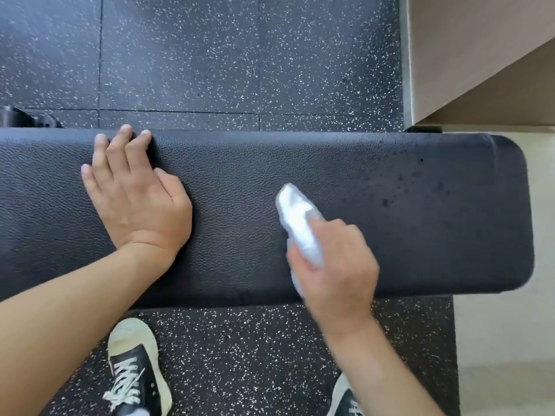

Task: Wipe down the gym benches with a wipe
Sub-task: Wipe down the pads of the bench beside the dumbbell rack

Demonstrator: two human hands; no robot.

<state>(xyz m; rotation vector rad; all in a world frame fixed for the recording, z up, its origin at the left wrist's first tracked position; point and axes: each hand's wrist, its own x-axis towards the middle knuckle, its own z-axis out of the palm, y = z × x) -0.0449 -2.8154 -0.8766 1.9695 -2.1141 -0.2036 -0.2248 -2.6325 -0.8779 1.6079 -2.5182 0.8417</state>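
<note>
From where I watched, the speckled rubber floor filled most of the view, with a pale wall rising at the upper right. Across the middle lay the black bench, its long axis running left to right and its rounded end stopping just short of the right edge of the picture. Dark wet-looking spots dotted the pad near that end, to the right of the wipe.

My left hand lay flat on the pad, fingers straight and spread, the tips reaching the far edge; I judged it was bracing. My right hand was nearer the bench's end, fingers curled round a bunched white wipe. The wipe stuck out past the fingers toward the far edge and seemed to touch the pad about midway across its width, though blur made contact hard to confirm.

The spotted patch lay rightward along the bench from the wipe, so I judged the right hand was the one to carry it there. Two black sneakers stood on the floor below.
</note>
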